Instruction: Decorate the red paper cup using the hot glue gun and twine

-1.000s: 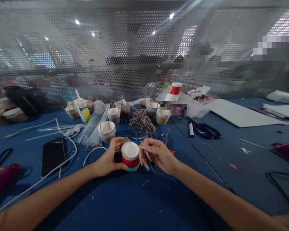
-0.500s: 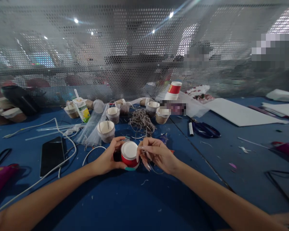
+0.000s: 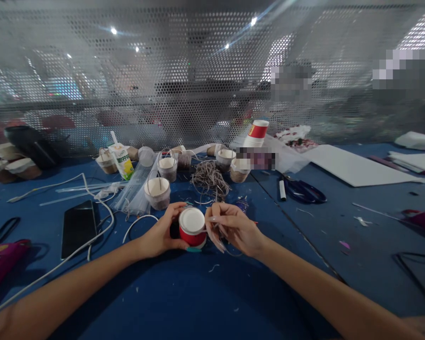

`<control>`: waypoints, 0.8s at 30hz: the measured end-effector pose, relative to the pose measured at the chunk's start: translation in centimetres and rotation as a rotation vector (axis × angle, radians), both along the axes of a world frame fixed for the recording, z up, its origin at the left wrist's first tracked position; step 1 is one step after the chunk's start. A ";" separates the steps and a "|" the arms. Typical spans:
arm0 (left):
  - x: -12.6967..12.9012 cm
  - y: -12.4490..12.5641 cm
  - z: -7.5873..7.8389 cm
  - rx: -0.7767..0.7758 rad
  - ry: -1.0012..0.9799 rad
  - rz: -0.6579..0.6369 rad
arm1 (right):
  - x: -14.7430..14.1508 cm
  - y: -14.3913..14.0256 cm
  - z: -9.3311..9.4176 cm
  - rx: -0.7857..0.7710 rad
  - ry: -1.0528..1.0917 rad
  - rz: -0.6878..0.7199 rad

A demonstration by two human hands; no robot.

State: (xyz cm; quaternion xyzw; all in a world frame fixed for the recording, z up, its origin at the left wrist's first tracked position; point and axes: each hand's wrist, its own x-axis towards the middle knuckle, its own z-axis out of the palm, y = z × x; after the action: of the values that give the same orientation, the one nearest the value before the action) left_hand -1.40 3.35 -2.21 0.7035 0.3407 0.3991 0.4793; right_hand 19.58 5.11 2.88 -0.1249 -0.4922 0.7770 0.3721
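A small red and white paper cup (image 3: 192, 237) stands upside down on the blue table, its white base facing up. My left hand (image 3: 162, 232) is wrapped round the cup's left side, thumb low at the front and fingers behind. Just right of the cup, my right hand (image 3: 233, 227) is closed in a pinch on a thin grey cord (image 3: 235, 255), part of which loops out below the fingers. A short bit of the cord seems to reach the cup's side; whether it is fixed there I cannot tell. Beyond the hands lies a tangled heap of grey-brown cord (image 3: 209, 178).
Several cord-wrapped cups with handles, one at the front (image 3: 158, 196), stand behind my hands beside clear sticks (image 3: 136, 182). A phone (image 3: 78, 229) and white cable lie left. Scissors (image 3: 306, 190), a marker (image 3: 282, 190), stacked cups (image 3: 258, 133) and white board (image 3: 361, 165) are right.
My right fingertips have drawn slightly right, leaving a narrow gap beside the cup. My left hand keeps its hold on the cup. The whole view has shifted a little.
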 end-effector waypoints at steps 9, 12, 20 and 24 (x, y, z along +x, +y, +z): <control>0.2 -0.2 0.5 -0.081 -0.047 -0.018 | 0.1 0.0 -0.1 0.009 -0.059 -0.012; 0.2 -0.2 0.7 -0.091 -0.059 -0.029 | 0.1 0.1 -0.1 0.005 -0.049 -0.018; 0.2 -0.4 0.9 -0.088 -0.020 -0.032 | 0.3 0.3 -0.2 0.046 -0.120 -0.088; 0.2 -0.4 0.7 -0.052 -0.010 -0.022 | 0.4 0.4 -0.3 0.124 -0.190 -0.121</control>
State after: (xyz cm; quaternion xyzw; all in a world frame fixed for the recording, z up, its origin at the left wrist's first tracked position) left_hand -1.22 2.99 -1.46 0.6925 0.3408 0.3882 0.5036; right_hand 19.98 5.51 2.55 -0.2041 -0.5641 0.7058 0.3768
